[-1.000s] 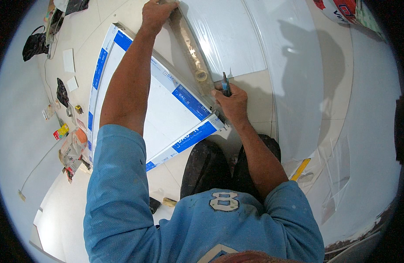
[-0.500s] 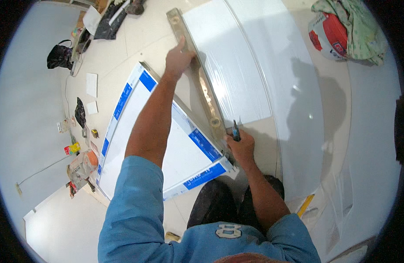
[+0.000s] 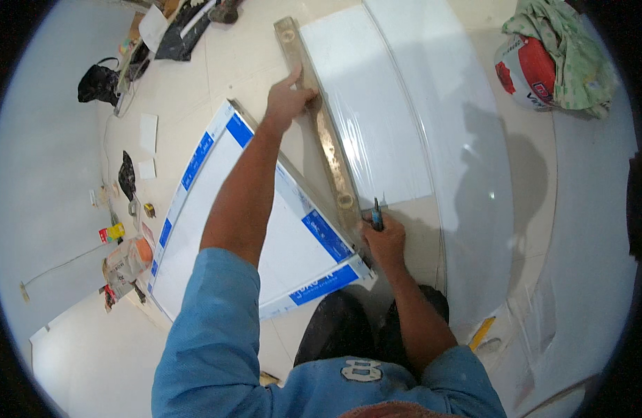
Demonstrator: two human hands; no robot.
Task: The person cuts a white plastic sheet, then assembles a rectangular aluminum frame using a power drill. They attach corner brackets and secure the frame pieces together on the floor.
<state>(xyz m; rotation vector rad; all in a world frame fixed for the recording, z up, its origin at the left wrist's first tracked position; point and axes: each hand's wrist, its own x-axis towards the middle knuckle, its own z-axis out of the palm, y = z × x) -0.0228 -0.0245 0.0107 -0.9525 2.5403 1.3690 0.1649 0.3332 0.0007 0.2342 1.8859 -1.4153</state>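
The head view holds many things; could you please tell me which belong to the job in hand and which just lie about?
Apparently in the job:
long bar under left hand
slim tool in right hand
white sheet beside the bar
perhaps the blue-edged panel

Apparently lying about:
tape measure
black bag
green cloth on a container

From my remote seat, I am extending the left arm [image 3: 241, 191] well forward, and its elbow is bending only slightly. The left hand [image 3: 287, 106] is showing me its back, with one digit pointing forward and another sticking out rightward. The right arm [image 3: 422, 299] is bending more sharply, its forearm slanting forward and inward. The right hand [image 3: 386, 238] is curling into a closed grip, sitting nearer the torso.
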